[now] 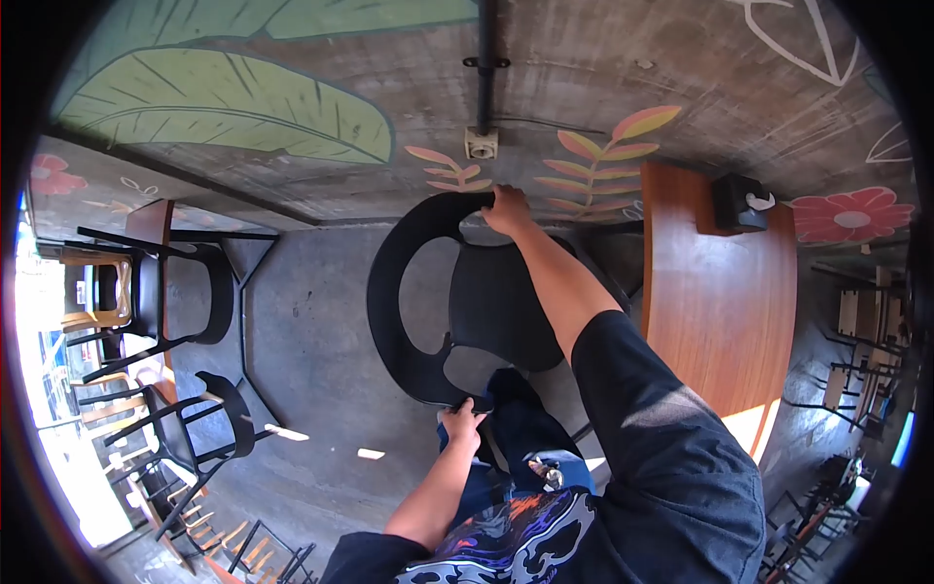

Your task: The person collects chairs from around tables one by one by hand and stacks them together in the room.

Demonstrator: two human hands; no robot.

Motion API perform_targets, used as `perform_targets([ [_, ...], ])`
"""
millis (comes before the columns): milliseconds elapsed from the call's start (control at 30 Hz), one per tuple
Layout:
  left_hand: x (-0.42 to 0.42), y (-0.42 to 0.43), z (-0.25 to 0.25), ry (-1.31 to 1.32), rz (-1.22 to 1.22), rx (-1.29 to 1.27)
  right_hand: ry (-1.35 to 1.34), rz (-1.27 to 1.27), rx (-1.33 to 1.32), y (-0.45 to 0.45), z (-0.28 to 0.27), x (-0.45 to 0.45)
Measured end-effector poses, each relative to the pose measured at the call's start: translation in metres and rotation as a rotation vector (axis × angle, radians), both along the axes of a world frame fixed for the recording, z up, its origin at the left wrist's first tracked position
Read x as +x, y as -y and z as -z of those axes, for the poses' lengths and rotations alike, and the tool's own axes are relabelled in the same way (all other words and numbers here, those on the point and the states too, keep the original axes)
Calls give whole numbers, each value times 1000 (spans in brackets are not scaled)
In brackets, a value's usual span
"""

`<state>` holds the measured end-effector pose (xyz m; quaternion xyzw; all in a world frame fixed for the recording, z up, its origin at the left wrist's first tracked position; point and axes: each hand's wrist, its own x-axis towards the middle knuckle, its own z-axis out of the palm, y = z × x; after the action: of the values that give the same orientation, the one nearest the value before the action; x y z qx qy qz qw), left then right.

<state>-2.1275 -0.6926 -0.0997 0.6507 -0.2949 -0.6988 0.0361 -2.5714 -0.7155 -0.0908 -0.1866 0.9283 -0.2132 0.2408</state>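
In the middle of the head view is a black chair (496, 297) with a curved backrest, seen from above, its seat toward the wooden table (725, 302). My right hand (506, 211) grips the far end of the backrest, near the wall. On the near end, close to my legs, my left hand (463, 424) is closed round the backrest. Most of the chair's legs are hidden under the seat and my right arm.
A black napkin box (739, 203) stands on the table by the painted wall (321, 185). To the left are more black chairs (219, 419) tilted against another table. A power outlet (481, 144) is fixed low on the wall. Further furniture stands at right.
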Motion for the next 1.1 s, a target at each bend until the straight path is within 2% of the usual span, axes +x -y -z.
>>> perform_targets([
  [67, 1, -3, 6, 17, 59, 25, -82, -27, -77, -12, 11, 18],
  [133, 5, -9, 8, -49, 106, 7, -372, 34, -319, -33, 17, 64],
  [200, 7, -4, -2, -99, 167, 86, -92, 119, -354, -63, 0, 125],
  [233, 11, 6, 0, -72, 265, 178, -91, 141, -369, -81, 4, 165],
  [300, 27, 37, 1, -34, 523, 330, 185, 225, -314, -120, 30, 250],
  [333, 35, 58, 2, -10, 759, 261, 297, 273, -172, -137, 66, 300],
  [367, 37, 78, -7, 27, 797, 138, 583, 446, -126, -150, 53, 336],
  [400, 36, 104, -13, -57, 681, 108, 902, 661, -192, -157, 44, 367],
  [433, 13, 125, -31, -40, 544, -11, 1084, 856, -235, -155, 18, 390],
  [467, 3, 158, -27, -186, 505, -33, 1253, 885, -337, -155, 12, 409],
  [500, -20, 182, -42, -212, 544, -89, 1351, 986, -448, -147, 11, 433],
  [533, -46, 197, -57, -268, 580, -139, 1581, 1110, -631, -139, -15, 436],
  [600, -94, 219, -78, -218, 757, -277, 1787, 1198, -729, -112, -27, 446],
  [667, -118, 244, -55, -213, 884, -331, 1616, 1218, -791, -80, -46, 443],
  [700, -124, 259, -33, -35, 986, -319, 1447, 1166, -813, -67, -52, 441],
  [733, -133, 267, -23, 140, 1087, -314, 1473, 1197, -831, -59, -46, 435],
  [800, -142, 268, -22, 92, 1132, -233, 1433, 1407, -858, -49, -50, 429],
  [867, -146, 276, -12, 133, 1282, -194, 1366, 1457, -864, -43, -30, 436],
  [933, -150, 283, -25, 85, 1300, -103, 1235, 1412, -899, -36, -2, 448],
  [1000, -165, 297, -34, 21, 1323, -80, 1053, 1621, -911, -16, -5, 456],
  [1033, -171, 299, -36, -50, 1308, -40, 1042, 1650, -932, -4, -6, 462],
  [1100, -185, 300, -48, -23, 1420, -40, 1003, 1551, -882, 10, -9, 469],
])
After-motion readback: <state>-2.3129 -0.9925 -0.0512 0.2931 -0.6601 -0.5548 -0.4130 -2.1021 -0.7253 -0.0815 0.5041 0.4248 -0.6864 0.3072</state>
